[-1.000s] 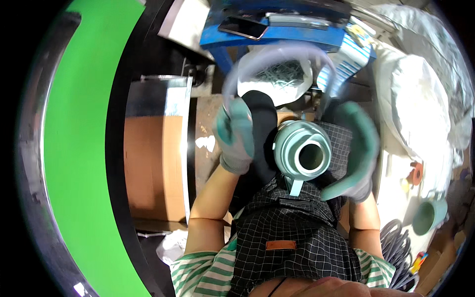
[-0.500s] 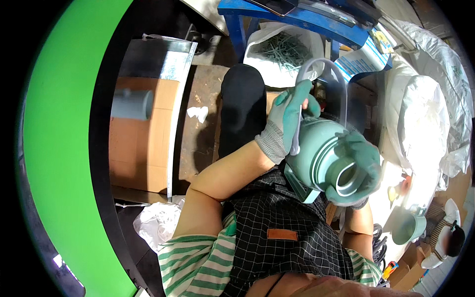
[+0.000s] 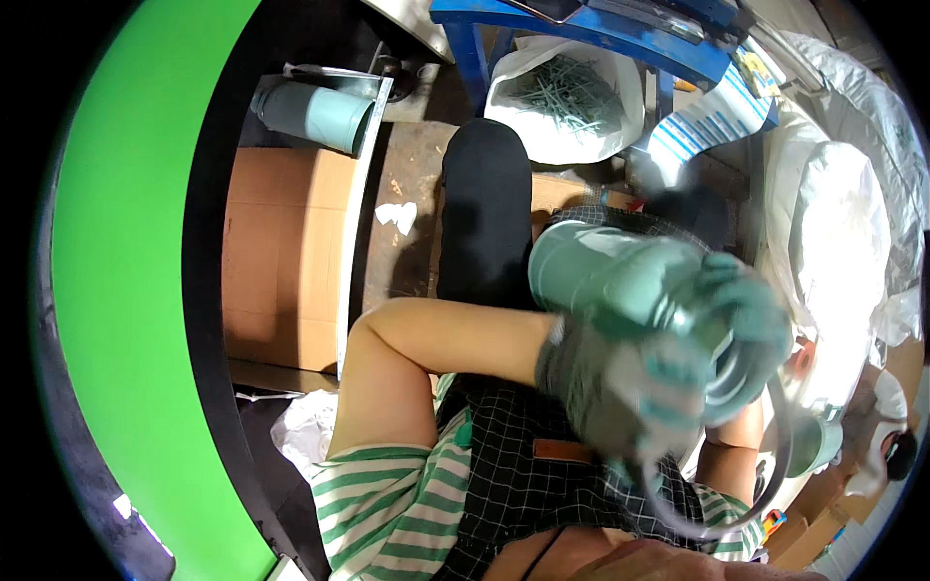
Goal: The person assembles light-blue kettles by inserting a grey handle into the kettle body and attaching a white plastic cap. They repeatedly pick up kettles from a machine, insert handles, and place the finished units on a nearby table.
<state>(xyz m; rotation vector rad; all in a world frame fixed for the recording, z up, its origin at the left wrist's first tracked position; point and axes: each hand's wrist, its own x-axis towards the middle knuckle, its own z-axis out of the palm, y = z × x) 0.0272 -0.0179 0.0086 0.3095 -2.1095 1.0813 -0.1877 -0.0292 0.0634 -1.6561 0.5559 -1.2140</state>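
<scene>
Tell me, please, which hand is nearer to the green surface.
Left. The left hand is right of the green surface; the right hand, at the jug, is farther right.

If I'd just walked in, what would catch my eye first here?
Probably the broad, bright green flat band curving down the left side. Next, near the centre, comes a pale teal cylindrical plastic container, with the left hand and right hand, both gloved in grey-green, toward its right end. Toward the top, a white bag of thin green strips sits by a blue table.
</scene>
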